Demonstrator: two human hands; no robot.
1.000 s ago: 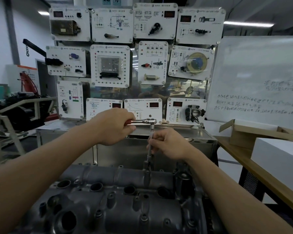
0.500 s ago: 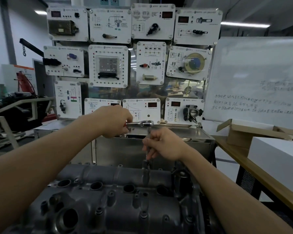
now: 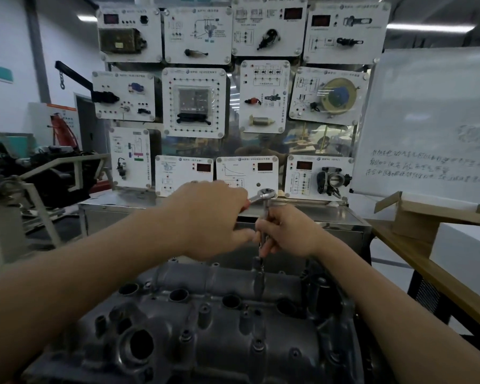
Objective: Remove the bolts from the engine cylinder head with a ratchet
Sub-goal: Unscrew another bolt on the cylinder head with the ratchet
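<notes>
Two grips, fingers (image 3: 244, 233) curled: left hand (image 3: 205, 217) on ratchet (image 3: 265, 194), right hand (image 3: 291, 231) on extension (image 3: 266, 209), panels (image 3: 194, 103) behind.

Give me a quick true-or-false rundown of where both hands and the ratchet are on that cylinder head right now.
1. The left hand grips the ratchet by its handle. True.
2. The extension bar runs down from the ratchet's head to the far edge of the cylinder head. True.
3. The right hand lies flat on the cylinder head. False: it is curled round the extension bar, above the casting.
4. The ratchet's handle points to the person's right. False: from the head it runs left, into the left hand.
</notes>
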